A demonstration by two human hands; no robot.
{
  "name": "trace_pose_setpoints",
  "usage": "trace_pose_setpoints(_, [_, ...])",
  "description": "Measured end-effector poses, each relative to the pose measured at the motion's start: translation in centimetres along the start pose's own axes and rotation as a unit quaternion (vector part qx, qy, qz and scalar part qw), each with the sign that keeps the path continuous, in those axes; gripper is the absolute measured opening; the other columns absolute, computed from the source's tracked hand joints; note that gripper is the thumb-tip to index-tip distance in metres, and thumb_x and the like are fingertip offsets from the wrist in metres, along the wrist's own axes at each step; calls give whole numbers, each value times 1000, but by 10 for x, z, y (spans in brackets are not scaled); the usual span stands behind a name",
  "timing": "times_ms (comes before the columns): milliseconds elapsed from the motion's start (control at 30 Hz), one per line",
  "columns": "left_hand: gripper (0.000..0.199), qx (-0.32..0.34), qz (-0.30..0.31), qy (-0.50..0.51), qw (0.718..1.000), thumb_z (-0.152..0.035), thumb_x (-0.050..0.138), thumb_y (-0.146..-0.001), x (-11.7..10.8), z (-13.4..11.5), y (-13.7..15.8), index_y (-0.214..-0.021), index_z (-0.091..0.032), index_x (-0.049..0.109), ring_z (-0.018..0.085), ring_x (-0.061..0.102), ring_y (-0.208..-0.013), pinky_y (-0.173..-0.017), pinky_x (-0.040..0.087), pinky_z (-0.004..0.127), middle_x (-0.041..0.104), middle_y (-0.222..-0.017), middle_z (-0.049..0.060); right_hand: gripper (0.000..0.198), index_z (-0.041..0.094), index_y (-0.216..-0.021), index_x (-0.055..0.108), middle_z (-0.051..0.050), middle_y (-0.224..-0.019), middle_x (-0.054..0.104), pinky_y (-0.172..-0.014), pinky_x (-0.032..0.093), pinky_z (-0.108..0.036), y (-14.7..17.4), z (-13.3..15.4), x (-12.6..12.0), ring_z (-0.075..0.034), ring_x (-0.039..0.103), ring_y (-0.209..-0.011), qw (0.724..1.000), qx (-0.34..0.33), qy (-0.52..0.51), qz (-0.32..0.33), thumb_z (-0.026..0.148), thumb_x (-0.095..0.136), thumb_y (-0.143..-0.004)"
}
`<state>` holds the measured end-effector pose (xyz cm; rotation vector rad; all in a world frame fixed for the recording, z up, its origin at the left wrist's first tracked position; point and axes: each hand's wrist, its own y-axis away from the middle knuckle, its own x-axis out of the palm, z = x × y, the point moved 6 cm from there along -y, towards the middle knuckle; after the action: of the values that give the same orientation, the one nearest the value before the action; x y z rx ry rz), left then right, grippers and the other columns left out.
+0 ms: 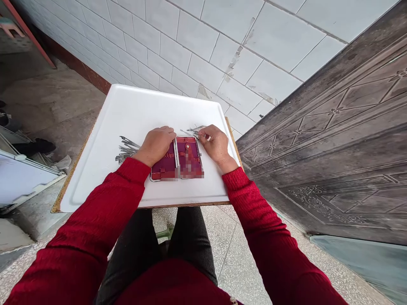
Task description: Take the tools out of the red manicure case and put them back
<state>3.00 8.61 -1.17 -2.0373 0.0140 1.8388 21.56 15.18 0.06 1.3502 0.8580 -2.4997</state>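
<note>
The red case (182, 157) is laid open on the counter (152, 99), metal tools (127, 146) lying outside in 2 groups. The left hand (158, 144) is rested on the case, the right hand (215, 142) pinched at 1 group; whether anything is grasped cannot be told.

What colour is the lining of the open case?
The lining is purplish maroon, seen in the head view, the only one here.

White tiled wall (171, 46) (stained along some joints), dark panel (318, 140) with raised diamond patterns, speckled floor (227, 250), reddish-brown baseboard (92, 77)
</note>
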Motion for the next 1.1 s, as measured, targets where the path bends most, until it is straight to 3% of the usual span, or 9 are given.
trace_pose_setpoints(67, [24,0,-3,3,1000,-7,49,-96,0,0,0,-91,-15,71,29,69,-102,-79,54,40,75,-104,12,12,21,-88,76,-4,-92,76,-71,41,-31,6,10,-4,-19,64,-82,999,5,-2,31,21,64,-92])
trace_pose_setpoints(167, [24,3,-10,10,1000,-6,50,-95,1,1,0,-91,-16,72,29,69,-103,-80,54,39,75,-102,12,16,21,-76,73,0,-74,73,-64,36,-30,18,27,-3,-16,59,-69,987,25,-5,156,23,67,-91])
trace_pose_setpoints(300, [25,10,-16,7,1000,-5,50,-94,3,1,0,-94,-15,73,30,70,-104,-80,54,40,75,-103,13,11,22,-76,75,2,-73,72,-64,34,-29,38,47,-8,-14,57,-65,964,28,25,262,20,71,-87])
trace_pose_setpoints(500, [25,2,-9,4,1000,-5,50,-94,3,1,-1,-95,-14,74,31,70,-106,-80,54,40,76,-104,14,12,22,-83,79,-1,-79,74,-65,33,-29,51,60,-8,-16,59,-71,941,15,105,322,13,70,-85])
trace_pose_setpoints(700, [25,-4,-8,8,1000,-5,51,-93,2,1,-1,-95,-13,74,31,71,-104,-79,54,41,76,-104,15,16,21,-76,77,0,-74,71,-63,32,-30,49,66,-3,-15,55,-66,921,-3,111,374,9,68,-81])
trace_pose_setpoints(867, [26,-3,-12,9,1000,-4,50,-93,1,1,-1,-96,-13,74,31,71,-104,-81,55,41,76,-104,15,13,19,-65,69,2,-63,64,-62,35,-29,44,56,1,-12,52,-60,902,13,20,431,10,70,-74])
trace_pose_setpoints(1100, [26,-1,-13,4,1000,-4,50,-93,1,1,0,-97,-14,74,30,71,-104,-83,55,41,77,-106,14,8,17,-71,71,3,-64,64,-59,42,-25,44,41,6,-8,53,-54,808,20,-182,561,16,64,-75])
